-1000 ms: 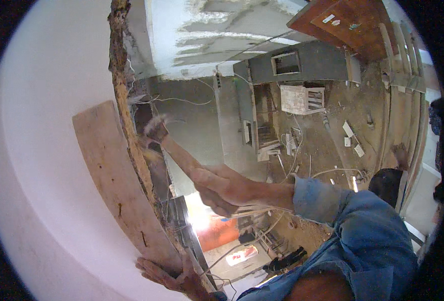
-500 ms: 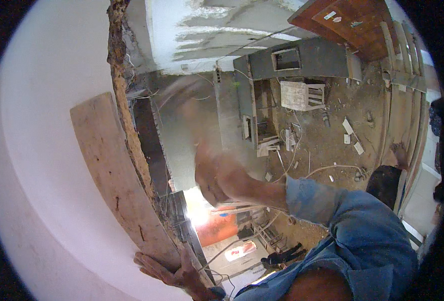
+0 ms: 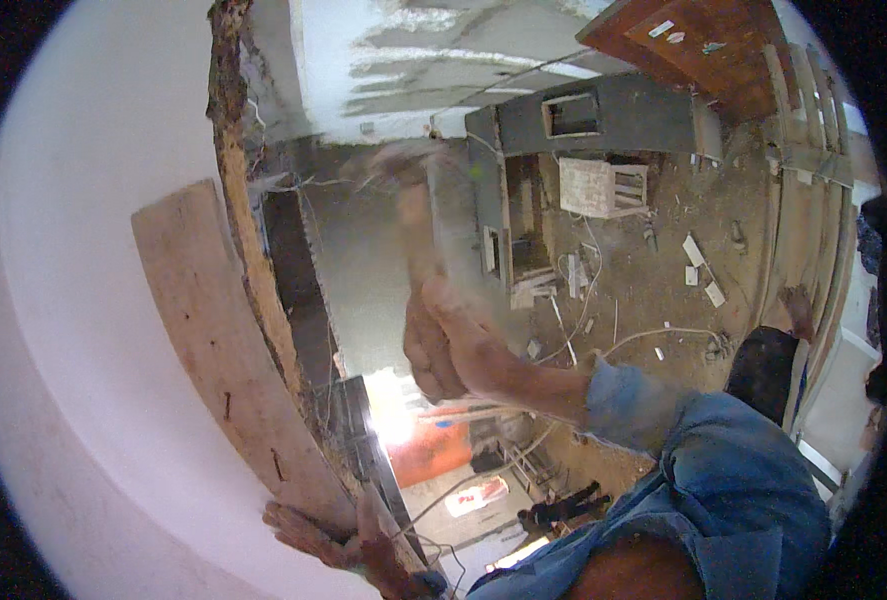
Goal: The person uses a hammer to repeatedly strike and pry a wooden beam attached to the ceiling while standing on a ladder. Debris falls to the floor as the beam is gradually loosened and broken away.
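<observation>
My left hand (image 3: pixel 335 543) holds the lower end of a long wooden plank (image 3: pixel 225 360), its fingers on one edge and its thumb on the other. The plank lies along the white wall, and dark nails or nail marks show in its face. In my raised right hand (image 3: pixel 448 345), the fingers are wrapped round the wooden handle of a hammer (image 3: pixel 418 225). The hammer's head is blurred by motion and stands up and away from the plank. Beside the plank runs a rough, broken wall edge (image 3: pixel 253 250) of crumbling brown material.
Far below is a dirt floor (image 3: pixel 663 270) with scattered scraps and a white stool (image 3: pixel 588 188). Long scaffold boards (image 3: pixel 798 240) run along the right, with a bare foot (image 3: pixel 795 310) on them. A brown wooden panel (image 3: pixel 703 50) is at the top right. Loose wires hang near the wall edge.
My right hand and the hammer have shifted slightly to the right, and the hammer stands more upright. The left hand stays on the plank, almost unmoved.
</observation>
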Motion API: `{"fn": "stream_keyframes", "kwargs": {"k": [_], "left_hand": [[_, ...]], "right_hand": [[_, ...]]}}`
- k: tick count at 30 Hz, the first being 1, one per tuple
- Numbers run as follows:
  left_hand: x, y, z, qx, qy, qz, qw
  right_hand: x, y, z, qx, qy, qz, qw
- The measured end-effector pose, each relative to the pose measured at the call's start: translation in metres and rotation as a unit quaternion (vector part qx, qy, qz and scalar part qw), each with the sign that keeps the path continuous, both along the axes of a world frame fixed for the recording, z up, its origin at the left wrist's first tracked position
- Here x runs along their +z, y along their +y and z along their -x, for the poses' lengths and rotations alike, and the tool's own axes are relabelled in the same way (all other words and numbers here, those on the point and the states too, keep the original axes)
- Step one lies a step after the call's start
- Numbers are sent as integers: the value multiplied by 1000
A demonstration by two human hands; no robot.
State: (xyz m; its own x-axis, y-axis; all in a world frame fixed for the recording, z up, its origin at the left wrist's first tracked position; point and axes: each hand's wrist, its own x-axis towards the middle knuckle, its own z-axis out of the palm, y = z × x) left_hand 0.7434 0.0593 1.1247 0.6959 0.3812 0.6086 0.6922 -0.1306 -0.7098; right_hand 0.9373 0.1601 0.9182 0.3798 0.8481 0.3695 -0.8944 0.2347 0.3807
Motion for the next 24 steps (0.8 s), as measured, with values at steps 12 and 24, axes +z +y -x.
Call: {"fn": "stream_keyframes", "kwargs": {"k": [12,24], "left_hand": [[-3,-3,-8,-21,-27,26,999],[-1,-2,-7,-25,-6,22,999]], "right_hand": [[-2,-8,-8,-27,-268,15,963],[1,3,-20,28,-146,-3,989]]}}
